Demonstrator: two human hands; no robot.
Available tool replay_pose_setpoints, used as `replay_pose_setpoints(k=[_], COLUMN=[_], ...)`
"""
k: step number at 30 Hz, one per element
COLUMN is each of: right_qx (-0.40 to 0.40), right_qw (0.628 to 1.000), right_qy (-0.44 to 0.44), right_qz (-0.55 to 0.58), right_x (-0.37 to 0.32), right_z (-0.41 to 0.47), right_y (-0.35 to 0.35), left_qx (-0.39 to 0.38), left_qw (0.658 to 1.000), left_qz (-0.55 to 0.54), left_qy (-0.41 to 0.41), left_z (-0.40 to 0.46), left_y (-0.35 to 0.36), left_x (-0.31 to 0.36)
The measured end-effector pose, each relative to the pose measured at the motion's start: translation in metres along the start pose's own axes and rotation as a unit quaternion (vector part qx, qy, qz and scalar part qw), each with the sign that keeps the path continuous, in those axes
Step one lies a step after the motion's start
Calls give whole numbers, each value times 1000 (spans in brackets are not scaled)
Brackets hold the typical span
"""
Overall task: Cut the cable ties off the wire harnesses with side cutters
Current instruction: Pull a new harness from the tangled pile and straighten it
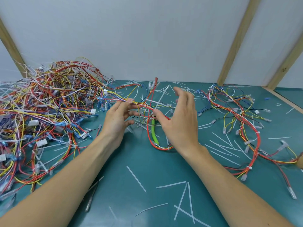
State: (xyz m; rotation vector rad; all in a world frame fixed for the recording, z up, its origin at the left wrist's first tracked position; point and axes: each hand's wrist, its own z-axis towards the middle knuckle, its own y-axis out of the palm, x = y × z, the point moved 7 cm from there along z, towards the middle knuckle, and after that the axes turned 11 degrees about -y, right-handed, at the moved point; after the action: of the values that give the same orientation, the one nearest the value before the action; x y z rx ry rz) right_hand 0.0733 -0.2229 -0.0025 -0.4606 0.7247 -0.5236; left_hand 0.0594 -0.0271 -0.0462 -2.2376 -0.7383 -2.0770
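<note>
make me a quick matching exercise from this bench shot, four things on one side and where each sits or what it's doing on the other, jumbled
Things:
1. left hand
2. right hand
3. big harness pile
4. green-handled tool

Places or states:
A. heaped at the left of the mat
B. lying on the mat between the hands, under wires
C. pinching a wire bundle
D. open, fingers spread, holding nothing

Pairs: 1-C, 2-D, 3-A, 4-B

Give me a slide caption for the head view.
Left hand pinches a red-and-yellow wire harness; open right hand hovers above the green-handled side cutters.
</note>
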Motion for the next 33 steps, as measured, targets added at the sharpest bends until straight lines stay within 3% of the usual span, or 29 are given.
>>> replay_pose_setpoints(k=[3, 10, 21, 28, 33], right_qx=[-50, -63, 28, 23, -40], right_qw=[996, 978, 969, 963, 978], right_qy=[52, 35, 87, 63, 42], right_qz=[48, 194, 230, 260, 201], right_x=[11, 7, 17, 12, 5], right_z=[-3, -4, -6, -2, -4], right_y=[10, 24, 16, 14, 22], left_qx=[-9, -35, -97, -152, -124], left_qw=[1000, 999, 993, 972, 975], left_qz=[-9, -18, -48, 174, 181], left_qy=[-4, -18, -55, 43, 40], left_z=[-1, -2, -4, -26, -30], left_y=[0, 3, 8, 42, 47], left_x=[1, 1, -2, -6, -15])
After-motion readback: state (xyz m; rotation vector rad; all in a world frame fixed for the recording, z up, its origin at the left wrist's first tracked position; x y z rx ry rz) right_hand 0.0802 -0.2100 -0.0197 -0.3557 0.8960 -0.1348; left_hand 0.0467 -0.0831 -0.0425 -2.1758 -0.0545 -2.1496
